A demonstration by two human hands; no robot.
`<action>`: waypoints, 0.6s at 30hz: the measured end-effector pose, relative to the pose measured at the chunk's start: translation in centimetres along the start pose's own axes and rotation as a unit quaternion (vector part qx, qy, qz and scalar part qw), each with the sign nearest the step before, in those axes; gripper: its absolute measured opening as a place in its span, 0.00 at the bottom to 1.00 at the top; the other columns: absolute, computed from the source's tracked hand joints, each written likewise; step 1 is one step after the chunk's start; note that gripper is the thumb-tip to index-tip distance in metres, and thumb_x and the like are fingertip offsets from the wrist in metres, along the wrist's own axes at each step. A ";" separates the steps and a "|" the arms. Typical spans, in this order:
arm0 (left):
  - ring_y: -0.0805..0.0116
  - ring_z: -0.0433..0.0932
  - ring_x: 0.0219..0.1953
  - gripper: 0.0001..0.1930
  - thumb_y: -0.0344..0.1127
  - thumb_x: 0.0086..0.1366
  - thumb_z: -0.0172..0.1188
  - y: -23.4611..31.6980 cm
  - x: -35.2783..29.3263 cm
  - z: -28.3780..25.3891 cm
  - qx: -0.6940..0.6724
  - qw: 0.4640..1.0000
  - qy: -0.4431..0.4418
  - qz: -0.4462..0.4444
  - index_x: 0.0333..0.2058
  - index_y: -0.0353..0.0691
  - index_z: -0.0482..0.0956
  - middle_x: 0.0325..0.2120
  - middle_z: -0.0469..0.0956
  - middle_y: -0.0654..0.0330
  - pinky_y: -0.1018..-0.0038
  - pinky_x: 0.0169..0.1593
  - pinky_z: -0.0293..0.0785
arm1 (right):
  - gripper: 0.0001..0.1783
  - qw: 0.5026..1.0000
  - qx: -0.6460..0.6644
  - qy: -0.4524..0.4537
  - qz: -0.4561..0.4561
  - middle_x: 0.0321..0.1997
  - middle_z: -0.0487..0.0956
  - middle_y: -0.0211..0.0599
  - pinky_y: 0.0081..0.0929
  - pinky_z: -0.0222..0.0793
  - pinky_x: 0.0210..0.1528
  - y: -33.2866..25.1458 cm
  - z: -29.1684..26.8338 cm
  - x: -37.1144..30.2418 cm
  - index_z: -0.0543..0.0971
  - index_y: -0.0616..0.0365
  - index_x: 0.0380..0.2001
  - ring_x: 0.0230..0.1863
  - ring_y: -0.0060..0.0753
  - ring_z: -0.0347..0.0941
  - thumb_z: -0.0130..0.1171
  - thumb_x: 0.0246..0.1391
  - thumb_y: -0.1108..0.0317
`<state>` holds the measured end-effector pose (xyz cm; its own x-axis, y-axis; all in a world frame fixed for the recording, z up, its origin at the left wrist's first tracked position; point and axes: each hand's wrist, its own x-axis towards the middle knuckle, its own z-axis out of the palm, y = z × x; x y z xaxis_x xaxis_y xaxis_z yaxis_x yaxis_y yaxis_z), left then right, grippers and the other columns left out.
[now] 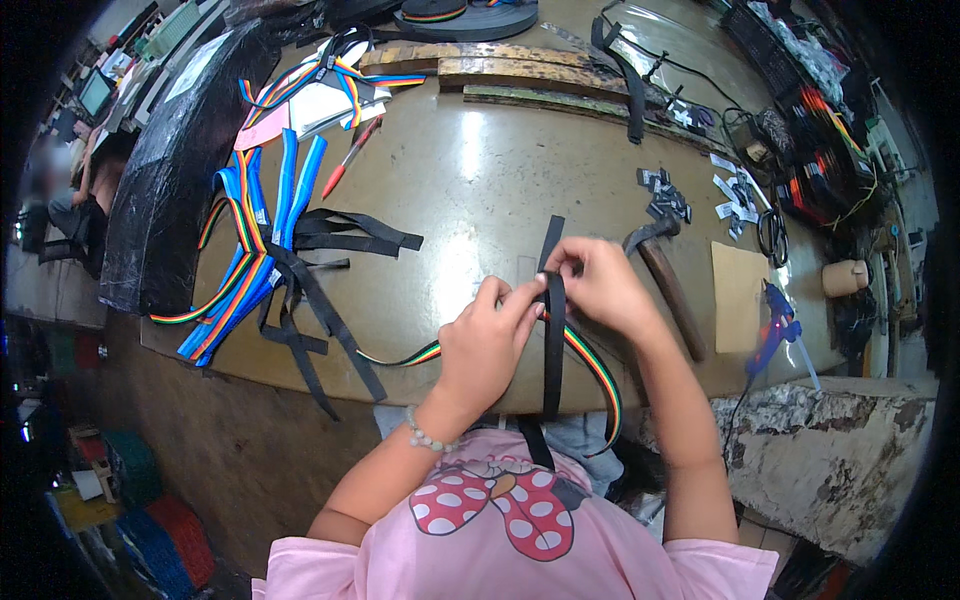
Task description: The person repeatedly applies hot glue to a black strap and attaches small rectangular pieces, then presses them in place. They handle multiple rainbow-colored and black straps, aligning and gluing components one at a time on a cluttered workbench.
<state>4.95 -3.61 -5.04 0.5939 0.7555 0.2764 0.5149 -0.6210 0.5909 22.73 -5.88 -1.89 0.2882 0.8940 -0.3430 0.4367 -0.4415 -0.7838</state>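
Observation:
Over the near edge of the table, my left hand (487, 338) pinches a black webbing strap (553, 365) where it crosses a striped strap. My right hand (603, 287) grips the black strap at the same spot, its fingers curled and meeting the left fingertips. One black end sticks up past the hands and another hangs toward me. The striped strap (598, 372), black with rainbow-coloured lines, runs out to both sides of the join. Exactly how the straps are layered between my fingers is hidden.
A hammer (672, 290) lies right of my hands, near small labels (664, 197), scissors (772, 236), brown card (738, 300) and a blue glue gun (776, 325). Blue striped straps (296, 195) and a red pen (350, 158) lie left. Wooden bars (530, 75) cross the back.

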 end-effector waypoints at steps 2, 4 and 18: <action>0.61 0.77 0.26 0.13 0.40 0.62 0.64 0.0 -0.2 0.2 0.029 0.999 0.007 0.027 0.46 0.50 0.83 0.28 0.72 0.60 0.66 0.26 0.72 | 0.05 0.997 -0.040 0.048 -0.048 0.22 0.78 0.51 0.39 0.75 0.37 -0.5 -0.7 1.1 0.80 0.68 0.30 0.30 0.52 0.80 0.59 0.48 0.78; 0.61 0.77 0.26 0.14 0.40 0.62 0.64 0.0 -0.3 0.4 0.049 0.998 0.004 0.047 0.47 0.51 0.82 0.28 0.71 0.61 0.66 0.26 0.72 | 0.09 0.932 -0.167 0.250 -0.204 0.33 0.81 0.55 0.43 0.74 0.43 0.2 -1.3 1.3 0.80 0.67 0.36 0.37 0.58 0.79 0.59 0.51 0.75; 0.48 0.74 0.37 0.21 0.26 0.68 0.45 -1.7 -0.1 -1.2 -0.181 0.981 0.027 -0.066 0.60 0.44 0.68 0.40 0.65 0.47 0.56 0.43 0.71 | 0.18 0.965 -0.078 0.226 -0.110 0.25 0.76 0.59 0.53 0.68 0.29 2.1 -0.2 -10.7 0.72 0.64 0.37 0.28 0.67 0.74 0.53 0.65 0.56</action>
<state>3.30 -2.35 -5.13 0.4989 0.8401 0.2128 0.3267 -0.4098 0.8517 20.71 -16.34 0.21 0.5008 0.8584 0.1115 0.6420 -0.2819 -0.7130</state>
